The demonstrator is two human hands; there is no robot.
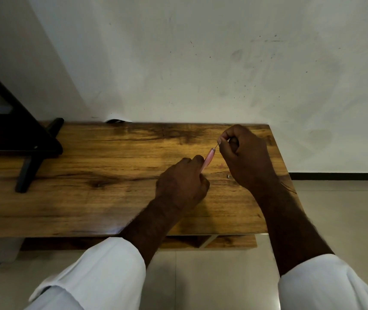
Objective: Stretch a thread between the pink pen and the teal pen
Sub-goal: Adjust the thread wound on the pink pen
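Note:
My left hand [181, 182] grips the lower end of the pink pen [208, 159] and holds it tilted up to the right above the wooden table [111, 175]. My right hand [243, 155] hovers just past the pen's tip, its thumb and forefinger pinching a thin dark thread [218, 144] that runs down to that tip. I cannot see the teal pen. How far the thread goes on is hidden inside my right fist.
A black monitor on a dark stand [11, 135] fills the table's left end. A small metal bit [228, 176] lies on the wood under my right wrist. A white wall rises behind the table. A pale tiled floor lies to the right.

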